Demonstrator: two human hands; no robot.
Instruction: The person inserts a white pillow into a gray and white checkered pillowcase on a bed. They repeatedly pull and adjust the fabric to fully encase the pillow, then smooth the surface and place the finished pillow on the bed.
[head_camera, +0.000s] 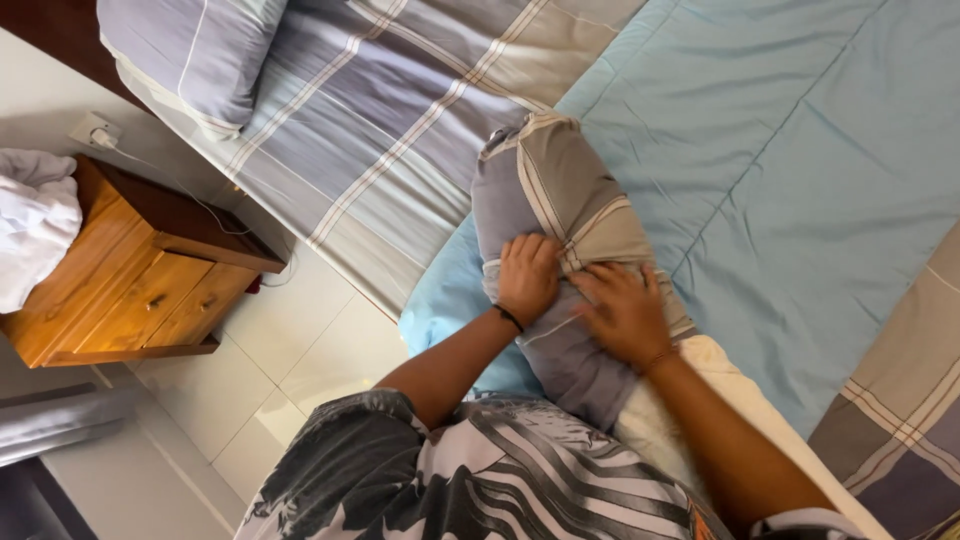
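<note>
White cloth bundle (35, 220) is sitting on top of wooden nightstand (130, 290), far left of the bed; both nightstand drawers are closed, contents not visible. White charger cable (150, 165) is running from a wall socket down behind the nightstand. Second pillow (190, 50) in grey striped case is lying at the head of the bed, on striped sheet (390, 110). Left hand (527, 278) is closed, bunching the pillowcase (560, 200) fabric, black band on the wrist. Pillowcase is grey and beige with white stripes, wrinkled, partly pulled over a white pillow (700, 400); bare pillow end is sticking out near the person's torso. It is lying on the light blue quilt (790, 160), near the bed's edge. Right hand (625, 312) is pressing on the pillowcase, fingers spread and curled, gripping fabric just beside the left hand.
</note>
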